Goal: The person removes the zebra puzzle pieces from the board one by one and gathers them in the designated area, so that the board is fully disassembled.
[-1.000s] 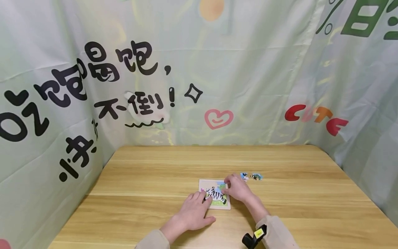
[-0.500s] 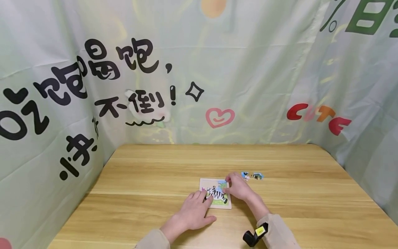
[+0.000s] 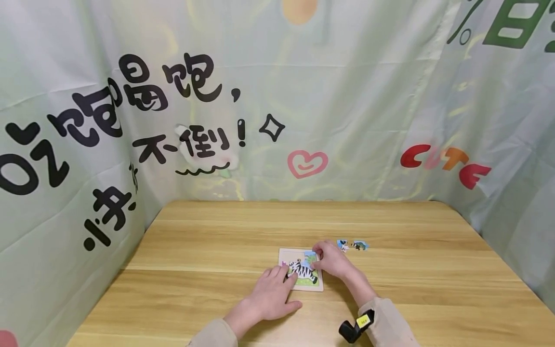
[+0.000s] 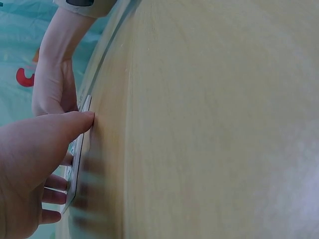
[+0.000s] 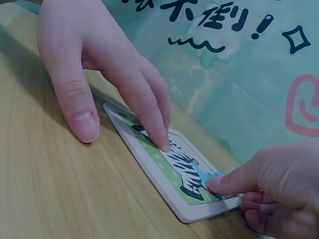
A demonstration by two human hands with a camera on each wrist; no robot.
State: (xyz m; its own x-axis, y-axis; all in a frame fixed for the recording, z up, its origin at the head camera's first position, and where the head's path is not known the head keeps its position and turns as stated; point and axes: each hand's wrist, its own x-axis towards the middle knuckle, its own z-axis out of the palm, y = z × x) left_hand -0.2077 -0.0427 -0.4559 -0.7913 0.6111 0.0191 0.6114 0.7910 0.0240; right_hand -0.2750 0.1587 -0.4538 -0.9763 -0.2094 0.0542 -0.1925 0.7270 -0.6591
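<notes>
A zebra jigsaw puzzle board [image 3: 307, 289] with a pale frame lies flat on the table. My left hand [image 3: 270, 294] rests across its left side, fingers stretched out onto the zebra picture; the right wrist view shows that thumb away from the board on the table side. At the board's far right corner, my right hand [image 3: 336, 262] holds a blue and green puzzle piece [image 3: 310, 259] with thumb and fingers. In the right wrist view the right thumb [image 5: 222, 184] lies on that piece, while the other fingers curl beside the frame's edge. Part of the piece is hidden.
Two loose puzzle pieces lie beyond the right hand: one with black and white [image 3: 342, 245], one with dark and green shapes [image 3: 360, 245]. The wooden table [image 3: 208, 246] is bordered by a printed cloth [image 3: 360, 106]. A black wrist camera [image 3: 355, 327] sits on the right sleeve.
The head view has shifted very slightly. Both hands stay in nearly the same spots on the puzzle, and the two loose pieces have not moved.
</notes>
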